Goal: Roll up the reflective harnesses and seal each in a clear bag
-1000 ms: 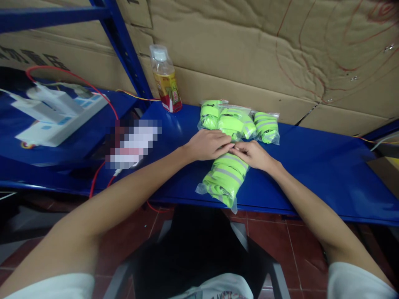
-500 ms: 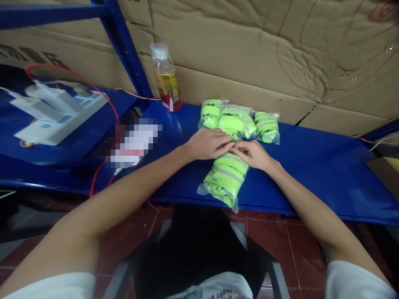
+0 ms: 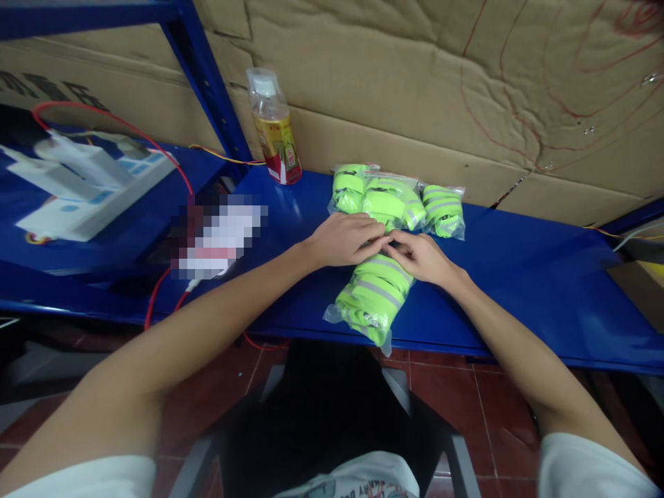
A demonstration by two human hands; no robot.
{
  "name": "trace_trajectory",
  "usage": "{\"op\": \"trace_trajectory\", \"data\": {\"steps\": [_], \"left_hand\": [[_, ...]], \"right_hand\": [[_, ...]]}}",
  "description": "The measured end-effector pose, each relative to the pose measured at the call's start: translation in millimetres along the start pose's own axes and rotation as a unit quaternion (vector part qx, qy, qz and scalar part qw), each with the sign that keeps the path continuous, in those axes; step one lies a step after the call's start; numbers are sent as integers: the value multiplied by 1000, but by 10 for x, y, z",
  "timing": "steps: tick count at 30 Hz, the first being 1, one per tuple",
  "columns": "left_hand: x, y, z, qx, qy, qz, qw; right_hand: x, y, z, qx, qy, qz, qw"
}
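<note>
A clear plastic bag (image 3: pixel 377 294) holding rolled neon yellow-green straps with grey reflective stripes lies near the table's front edge. At the bag's far end my left hand (image 3: pixel 350 238) is closed, thumb and fingers pinching the bag's edge. Right beside it, almost fingertip to fingertip, my right hand (image 3: pixel 419 256) pinches the same edge. My fingers hide most of that edge. Just beyond my hands sit more bagged neon straps: a left bag (image 3: pixel 348 188), a middle bag (image 3: pixel 386 199) and a right bag (image 3: pixel 443 209).
A wrapped drink bottle (image 3: pixel 276 138) stands at the back of the blue table (image 3: pixel 529 277), before a cardboard wall (image 3: pixel 373 90). To the left are a white power strip (image 3: pixel 98 200), a red cable (image 3: pixel 151 304) and a pixelated object (image 3: pixel 220 238). A cardboard box (image 3: pixel 635 287) is at far right.
Both hands stay at the bag's far end, with barely any finger movement. The bag's near end has shifted very slightly to the left.
</note>
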State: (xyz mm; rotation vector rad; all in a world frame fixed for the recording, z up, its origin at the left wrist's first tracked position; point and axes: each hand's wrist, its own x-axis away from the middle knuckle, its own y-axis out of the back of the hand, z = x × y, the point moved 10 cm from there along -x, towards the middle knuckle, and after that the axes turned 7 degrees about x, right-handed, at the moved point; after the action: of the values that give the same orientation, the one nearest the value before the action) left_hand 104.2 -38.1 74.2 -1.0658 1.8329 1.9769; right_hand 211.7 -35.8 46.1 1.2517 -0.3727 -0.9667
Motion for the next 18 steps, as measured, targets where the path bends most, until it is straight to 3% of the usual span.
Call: {"op": "trace_trajectory", "data": {"steps": [18], "left_hand": [[5,-30,105,32,34,19,999]], "right_hand": [[10,50,-3,-12,-6,-17,1000]]}}
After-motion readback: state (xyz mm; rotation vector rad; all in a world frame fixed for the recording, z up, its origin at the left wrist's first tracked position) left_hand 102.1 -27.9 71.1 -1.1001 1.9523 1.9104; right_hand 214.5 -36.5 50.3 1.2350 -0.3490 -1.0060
